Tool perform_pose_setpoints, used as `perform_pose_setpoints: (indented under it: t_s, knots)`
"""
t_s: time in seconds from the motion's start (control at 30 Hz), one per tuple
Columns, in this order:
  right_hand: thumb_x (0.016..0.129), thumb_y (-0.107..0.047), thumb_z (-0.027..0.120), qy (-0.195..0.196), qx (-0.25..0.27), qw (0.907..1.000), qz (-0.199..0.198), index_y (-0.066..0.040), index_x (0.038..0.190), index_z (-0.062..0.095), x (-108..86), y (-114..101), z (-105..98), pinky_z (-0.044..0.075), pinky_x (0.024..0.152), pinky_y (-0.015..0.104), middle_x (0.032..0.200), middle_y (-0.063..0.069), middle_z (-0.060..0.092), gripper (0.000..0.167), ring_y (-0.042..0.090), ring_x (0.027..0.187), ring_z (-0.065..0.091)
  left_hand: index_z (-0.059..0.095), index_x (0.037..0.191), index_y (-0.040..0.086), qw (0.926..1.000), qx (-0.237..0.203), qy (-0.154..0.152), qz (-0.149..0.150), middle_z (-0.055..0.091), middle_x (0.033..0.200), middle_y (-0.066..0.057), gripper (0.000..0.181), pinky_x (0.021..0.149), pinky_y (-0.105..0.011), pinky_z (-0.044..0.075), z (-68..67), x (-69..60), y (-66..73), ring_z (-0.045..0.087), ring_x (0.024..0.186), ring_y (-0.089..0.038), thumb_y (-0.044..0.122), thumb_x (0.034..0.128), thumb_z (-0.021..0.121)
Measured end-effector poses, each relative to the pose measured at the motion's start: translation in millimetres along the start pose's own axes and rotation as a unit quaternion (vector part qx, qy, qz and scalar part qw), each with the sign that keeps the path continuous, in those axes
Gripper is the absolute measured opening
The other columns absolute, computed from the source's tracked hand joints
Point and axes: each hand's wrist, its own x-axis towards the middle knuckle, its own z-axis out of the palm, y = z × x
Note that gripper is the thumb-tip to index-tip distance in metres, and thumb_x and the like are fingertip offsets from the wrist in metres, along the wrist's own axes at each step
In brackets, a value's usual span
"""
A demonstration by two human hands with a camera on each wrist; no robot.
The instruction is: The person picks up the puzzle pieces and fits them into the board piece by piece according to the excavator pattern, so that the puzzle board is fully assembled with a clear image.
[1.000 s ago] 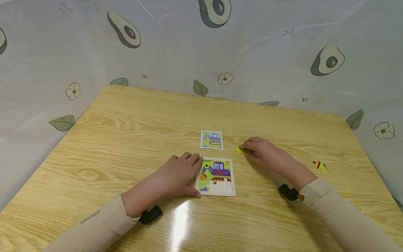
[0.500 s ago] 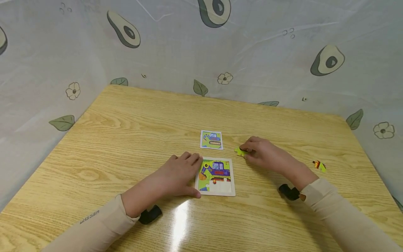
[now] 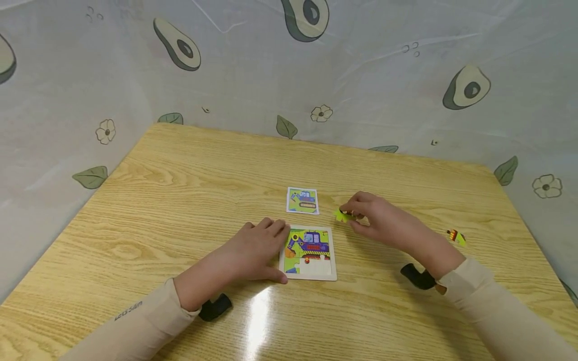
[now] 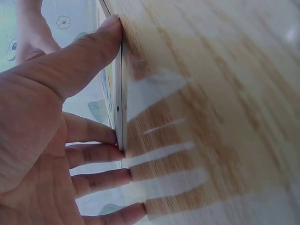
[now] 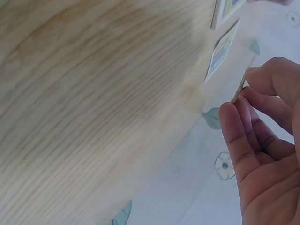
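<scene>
A square jigsaw board [image 3: 333, 254] with a pale frame lies on the table, partly filled with pieces that picture a purple excavator; its lower right shows bare backing. My left hand [image 3: 259, 250] rests along the board's left edge. In the left wrist view its thumb [image 4: 91, 49] and fairly straight fingers touch that edge. Right of the board, my right hand [image 3: 377, 218] pinches a yellow-green puzzle piece [image 3: 341, 217] between thumb and fingers. The right wrist view shows this piece [image 5: 240, 87] almost edge-on, apart from the table.
A small picture card [image 3: 302, 201] of the excavator lies just beyond the board. Another loose puzzle piece [image 3: 457, 236], red, yellow and green, lies farther right. A patterned cloth [image 3: 253, 65] hangs behind the wooden table [image 3: 203, 175].
My right hand has lifted the green puzzle piece slightly and tilted it, shifting a little to the left. The left hand stays at the board's edge.
</scene>
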Motion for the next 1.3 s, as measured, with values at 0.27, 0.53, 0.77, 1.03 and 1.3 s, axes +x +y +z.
perform_pose_setpoints:
  t_s: [0.27, 0.53, 0.77, 1.03, 1.3]
  knots:
    - [0.096, -0.007, 0.073, -0.014, 0.0, 0.9989, -0.045, -0.003, 0.121, 0.074, -1.7, -18.4, 10.5, 0.054, 0.072, 0.026, 0.11, 0.007, 0.067, 0.025, 0.012, 0.089, 0.061, 0.038, 0.161, 0.005, 1.0, -0.002, -0.002, -0.001, 0.045, 0.161, -0.009, 0.106, 0.109, -0.057, 0.049, 0.0, 1.1, -0.1, 0.046, 0.145, -0.031, 0.069, 0.0844, 0.075]
    - [0.095, -0.006, 0.072, -0.04, -0.012, 0.9938, -0.103, -0.005, 0.119, 0.074, -4.9, -45.8, 27.9, 0.057, 0.078, 0.025, 0.111, 0.005, 0.067, 0.024, 0.01, 0.093, 0.062, 0.04, 0.159, 0.004, 1.0, -0.001, 0.005, 0.004, 0.047, 0.159, -0.009, 0.105, 0.105, -0.054, 0.051, -0.1, 0.1, -0.5, 0.049, 0.142, -0.03, 0.069, 0.0847, 0.075]
    - [0.097, -0.012, 0.07, -0.053, -0.025, 0.9898, -0.13, -0.007, 0.122, 0.074, -8.1, -63.6, 40.5, 0.057, 0.082, 0.025, 0.114, 0.003, 0.066, 0.026, 0.01, 0.097, 0.062, 0.041, 0.159, 0.004, 0.9999, 0.004, 0.007, 0.007, 0.048, 0.157, -0.008, 0.104, 0.103, -0.052, 0.052, 0.0, -0.4, -1.0, 0.05, 0.14, -0.029, 0.069, 0.0848, 0.074]
    - [0.096, -0.014, 0.072, -0.052, -0.041, 0.9886, -0.135, -0.01, 0.117, 0.075, -8.7, -67.5, 42.4, 0.057, 0.082, 0.025, 0.111, 0.0, 0.066, 0.022, 0.008, 0.095, 0.062, 0.04, 0.159, 0.004, 1.0, 0.0, 0.004, 0.007, 0.047, 0.159, -0.009, 0.104, 0.105, -0.054, 0.051, -0.3, -0.7, -1.2, 0.048, 0.142, -0.03, 0.069, 0.085, 0.075]
    - [0.097, -0.014, 0.07, -0.081, -0.015, 0.9897, -0.117, -0.009, 0.121, 0.074, -8.8, -68.6, 41.9, 0.058, 0.085, 0.026, 0.115, 0.0, 0.066, 0.024, 0.008, 0.098, 0.063, 0.04, 0.159, 0.004, 1.0, 0.001, 0.002, 0.008, 0.047, 0.159, -0.01, 0.105, 0.106, -0.055, 0.05, 0.2, -0.2, -1.5, 0.048, 0.142, -0.03, 0.069, 0.085, 0.074]
